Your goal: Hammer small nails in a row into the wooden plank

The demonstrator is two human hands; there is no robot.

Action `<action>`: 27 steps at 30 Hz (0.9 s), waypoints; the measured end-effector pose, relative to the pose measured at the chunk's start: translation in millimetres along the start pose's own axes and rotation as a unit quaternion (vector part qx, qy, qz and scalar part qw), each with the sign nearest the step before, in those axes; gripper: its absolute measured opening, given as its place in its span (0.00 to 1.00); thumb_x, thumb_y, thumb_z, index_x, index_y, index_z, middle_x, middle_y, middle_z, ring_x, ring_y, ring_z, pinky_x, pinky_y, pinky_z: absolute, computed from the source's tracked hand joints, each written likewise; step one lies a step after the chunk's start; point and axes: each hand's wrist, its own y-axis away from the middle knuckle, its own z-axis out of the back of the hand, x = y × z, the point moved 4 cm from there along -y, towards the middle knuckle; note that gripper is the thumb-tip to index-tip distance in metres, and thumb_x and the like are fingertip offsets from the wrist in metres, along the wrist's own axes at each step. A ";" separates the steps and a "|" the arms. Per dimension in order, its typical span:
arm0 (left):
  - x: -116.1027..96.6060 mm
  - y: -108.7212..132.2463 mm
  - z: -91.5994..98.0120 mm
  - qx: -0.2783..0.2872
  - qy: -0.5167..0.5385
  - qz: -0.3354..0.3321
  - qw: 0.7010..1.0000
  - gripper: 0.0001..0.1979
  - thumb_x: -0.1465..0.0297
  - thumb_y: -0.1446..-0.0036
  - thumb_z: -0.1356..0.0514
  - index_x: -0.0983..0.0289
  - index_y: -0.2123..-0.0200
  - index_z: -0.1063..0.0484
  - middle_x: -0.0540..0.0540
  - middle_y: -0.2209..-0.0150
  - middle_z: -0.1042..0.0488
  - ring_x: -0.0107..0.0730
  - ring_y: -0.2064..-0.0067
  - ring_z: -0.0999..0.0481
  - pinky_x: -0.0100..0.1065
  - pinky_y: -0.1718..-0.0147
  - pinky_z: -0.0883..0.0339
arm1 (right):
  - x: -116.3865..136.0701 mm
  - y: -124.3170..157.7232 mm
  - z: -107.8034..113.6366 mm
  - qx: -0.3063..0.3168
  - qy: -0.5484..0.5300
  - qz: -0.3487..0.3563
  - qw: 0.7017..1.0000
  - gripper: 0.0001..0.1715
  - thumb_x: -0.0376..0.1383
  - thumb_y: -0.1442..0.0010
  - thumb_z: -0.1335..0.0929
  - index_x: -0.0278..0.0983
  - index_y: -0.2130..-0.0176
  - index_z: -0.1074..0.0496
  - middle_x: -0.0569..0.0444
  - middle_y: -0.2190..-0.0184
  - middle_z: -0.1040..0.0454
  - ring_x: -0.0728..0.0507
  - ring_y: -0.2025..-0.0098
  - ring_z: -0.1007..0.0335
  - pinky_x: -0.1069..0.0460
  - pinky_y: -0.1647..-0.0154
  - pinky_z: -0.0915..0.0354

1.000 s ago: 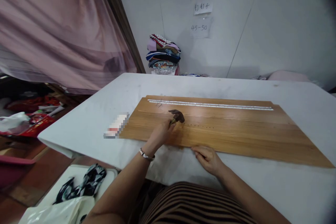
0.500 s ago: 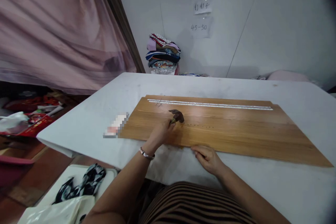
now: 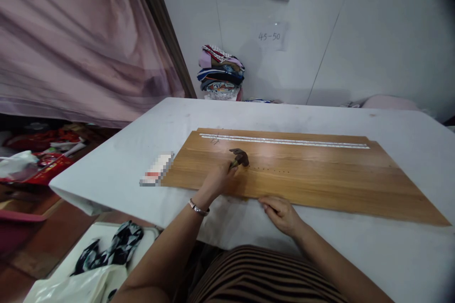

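Observation:
My left hand (image 3: 218, 181) is closed around the short handle of a claw hammer (image 3: 241, 157). The hammer's head is low over the wooden board (image 3: 337, 175), at the left end of a row of small dark nails or marks (image 3: 270, 169). Whether it touches the board I cannot tell. At the board's near edge rests my right hand (image 3: 282, 215), fingers curled and pressed together; anything inside them is hidden. A white measuring strip (image 3: 284, 141) runs along the far part of the board.
Under the board is a white-covered table (image 3: 117, 161). A blurred-out phone-like object (image 3: 156, 169) lies left of the board. Folded clothes (image 3: 222, 75) are stacked behind the table. On the lower left, a white stool or chair seat (image 3: 67, 258) carries a patterned cloth (image 3: 121, 246).
The hammer has shifted only very slightly, staying by the row. Both hands keep nearly the same place. On the wall, the upper paper has flapped upward, hiding its writing.

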 end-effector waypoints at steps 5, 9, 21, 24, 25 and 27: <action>-1.6 1.2 2.2 -0.004 0.008 -0.004 1.000 0.15 0.62 0.34 0.49 0.65 0.57 0.26 0.60 0.64 0.21 0.39 0.64 0.23 0.33 0.65 0.39 | 0.6 0.1 -0.3 -0.011 0.002 0.003 1.000 0.16 0.28 0.36 0.38 0.37 0.54 0.24 0.48 0.67 0.18 0.45 0.66 0.20 0.52 0.65 0.26; -0.6 0.1 2.1 -0.009 0.007 0.000 1.000 0.15 0.62 0.34 0.49 0.65 0.57 0.26 0.60 0.64 0.21 0.40 0.63 0.23 0.33 0.65 0.38 | -1.0 1.1 -1.2 -0.004 0.005 -0.003 1.000 0.17 0.28 0.36 0.38 0.38 0.54 0.23 0.49 0.67 0.18 0.45 0.67 0.21 0.52 0.66 0.26; -5.2 3.4 6.6 0.003 -0.008 0.010 1.000 0.15 0.63 0.33 0.49 0.65 0.56 0.27 0.60 0.63 0.21 0.40 0.63 0.23 0.33 0.66 0.40 | 0.4 -0.8 -0.4 -0.006 0.000 -0.002 1.000 0.16 0.28 0.35 0.38 0.37 0.54 0.23 0.48 0.67 0.18 0.44 0.67 0.20 0.52 0.66 0.26; -3.9 2.6 4.9 0.008 -0.017 0.011 1.000 0.16 0.62 0.34 0.49 0.65 0.57 0.27 0.61 0.63 0.21 0.41 0.62 0.22 0.33 0.66 0.40 | -1.1 0.6 -1.2 -0.008 -0.003 0.000 1.000 0.16 0.29 0.35 0.38 0.37 0.54 0.23 0.47 0.67 0.17 0.44 0.66 0.20 0.52 0.65 0.26; -3.5 2.4 4.7 0.009 -0.019 0.011 1.000 0.16 0.62 0.34 0.49 0.65 0.57 0.27 0.61 0.62 0.21 0.42 0.62 0.22 0.33 0.66 0.40 | -1.8 1.1 -1.5 -0.009 -0.002 -0.002 1.000 0.16 0.29 0.35 0.38 0.38 0.54 0.23 0.48 0.67 0.18 0.44 0.66 0.20 0.51 0.65 0.25; -3.1 2.1 4.9 0.009 -0.015 0.008 1.000 0.15 0.62 0.34 0.49 0.65 0.57 0.27 0.61 0.63 0.21 0.40 0.62 0.22 0.33 0.66 0.40 | -3.3 1.9 -2.0 -0.008 0.001 -0.011 1.000 0.16 0.30 0.35 0.38 0.38 0.54 0.23 0.48 0.67 0.18 0.44 0.66 0.20 0.51 0.66 0.25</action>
